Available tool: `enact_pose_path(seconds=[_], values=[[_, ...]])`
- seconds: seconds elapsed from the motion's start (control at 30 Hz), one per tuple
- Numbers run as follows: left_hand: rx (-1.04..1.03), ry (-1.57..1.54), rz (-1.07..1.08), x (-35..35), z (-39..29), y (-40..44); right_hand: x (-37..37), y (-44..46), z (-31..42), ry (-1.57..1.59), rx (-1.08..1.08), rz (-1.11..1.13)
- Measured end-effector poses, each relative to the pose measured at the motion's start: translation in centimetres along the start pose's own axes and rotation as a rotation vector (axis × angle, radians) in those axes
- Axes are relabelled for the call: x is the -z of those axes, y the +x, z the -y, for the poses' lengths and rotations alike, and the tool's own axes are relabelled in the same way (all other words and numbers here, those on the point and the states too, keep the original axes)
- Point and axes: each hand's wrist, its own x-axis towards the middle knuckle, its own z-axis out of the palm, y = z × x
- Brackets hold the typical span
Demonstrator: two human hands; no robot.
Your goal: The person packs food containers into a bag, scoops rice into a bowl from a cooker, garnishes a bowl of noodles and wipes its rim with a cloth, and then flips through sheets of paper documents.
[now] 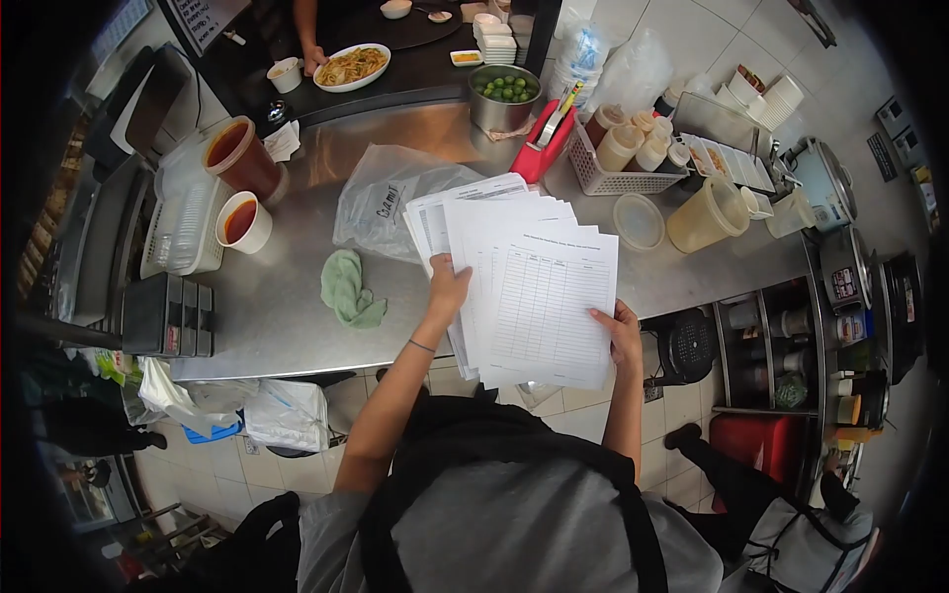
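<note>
Both my hands hold a fanned stack of printed paper forms (549,316) over the front edge of the steel counter. My left hand (450,287) grips the sheets at their left side, thumb on top. On the right edge, my right hand (621,334) pinches the front sheet, which carries a ruled table. A clear plastic bag (376,203) with handwriting on it lies partly behind the papers. Left of my left hand rests a crumpled green cloth (348,289). Past the top of the papers stands a red tape dispenser (542,138).
The steel counter (287,326) bears a pot of green limes (504,91), a basket of sauce bottles (623,158) and red sauce tubs (240,158). Another person's hand (314,61) touches a noodle plate (353,67) beyond. A co-worker (791,524) is at lower right, near shelves (771,346).
</note>
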Motion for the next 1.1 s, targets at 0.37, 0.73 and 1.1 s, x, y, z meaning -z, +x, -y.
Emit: enact_pose_path(seconds=[0.37,0.73,1.1], values=[[-0.178,-0.203,0.093,-1.3,-4.6,-2.5,0.2,0.3,1.2,0.045,-0.041,0.016],[0.300,-0.914,0.451,0.6,-4.3,-2.5,1.1,1.5,-0.3,0.016,-0.045,0.030],[0.431,-1.104,0.670,-0.7,-6.0,-3.1,1.1,1.7,-0.7,0.021,-0.081,0.026]])
